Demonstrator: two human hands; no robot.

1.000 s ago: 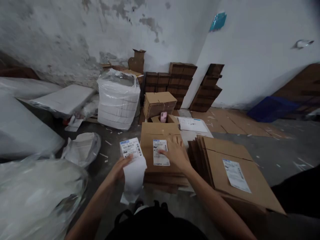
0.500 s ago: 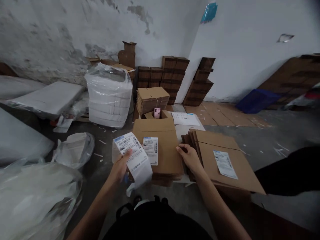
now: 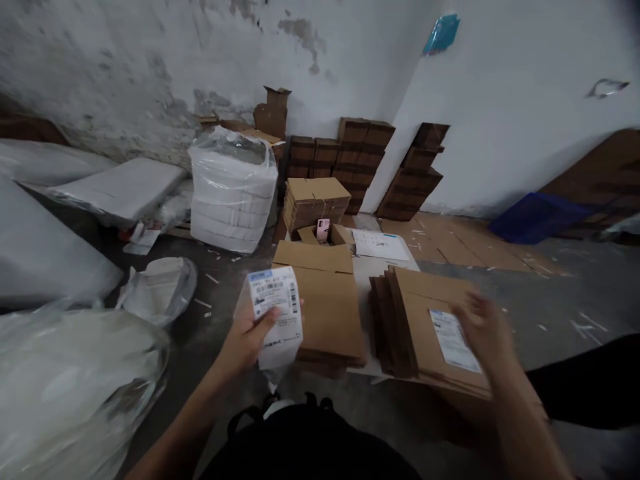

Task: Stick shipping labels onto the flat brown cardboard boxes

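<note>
My left hand (image 3: 253,333) is closed on a strip of printed shipping labels (image 3: 276,313), thumb on top, and the strip hangs down in front of me. Beside it lies a stack of flattened cardboard boxes (image 3: 325,307), its top sheet bare of any label. Over the right-hand stack of flattened boxes (image 3: 425,300) is my right hand (image 3: 485,333), its fingers smeared by motion. A stuck-on shipping label (image 3: 454,340) shows on that stack's top box, just left of my right hand. Whether this hand touches the cardboard I cannot tell.
Behind the middle stack stand an open carton (image 3: 343,235) with a pink phone (image 3: 323,230) and a tied cardboard bundle (image 3: 317,197). Printed paper (image 3: 380,245) lies on the white table. Plastic-wrapped bundles (image 3: 233,193) fill the left. A person's dark-clothed limb (image 3: 590,380) shows at right.
The labelled box has gone from the middle stack, and a bare one shows there. My right hand has moved right, from the middle stack to the right-hand one. My left hand keeps the label strip.
</note>
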